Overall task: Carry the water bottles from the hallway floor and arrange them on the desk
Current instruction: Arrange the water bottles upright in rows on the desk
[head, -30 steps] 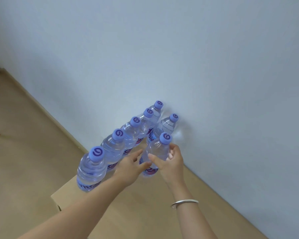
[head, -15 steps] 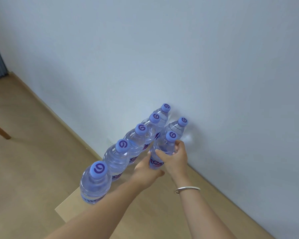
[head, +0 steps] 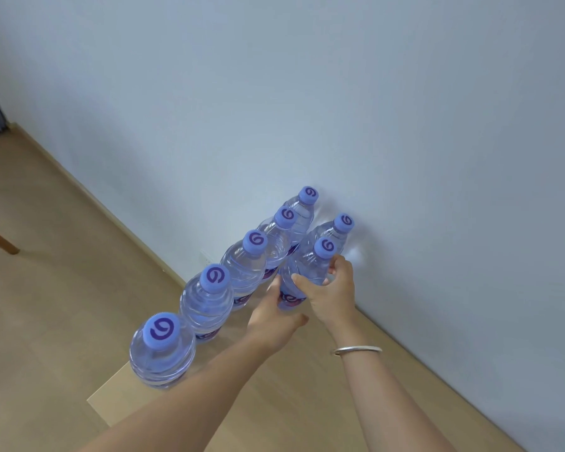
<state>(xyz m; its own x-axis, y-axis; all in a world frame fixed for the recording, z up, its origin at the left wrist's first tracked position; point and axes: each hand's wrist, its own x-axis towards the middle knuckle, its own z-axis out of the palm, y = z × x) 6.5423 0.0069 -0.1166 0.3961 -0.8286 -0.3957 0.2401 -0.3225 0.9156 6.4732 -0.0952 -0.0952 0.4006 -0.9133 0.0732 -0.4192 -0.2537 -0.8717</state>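
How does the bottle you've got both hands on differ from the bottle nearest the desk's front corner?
The held bottle is gripped by the left hand and right hand; the corner bottle stands free, untouched. The held bottle is second in the short row nearer the wall, behind another bottle; the corner bottle heads the five-bottle row along the desk edge. Both are clear, upright, with purple swirl-marked caps.

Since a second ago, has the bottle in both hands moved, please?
Yes. The held bottle has gone toward the wall, closing on the bottle behind it.
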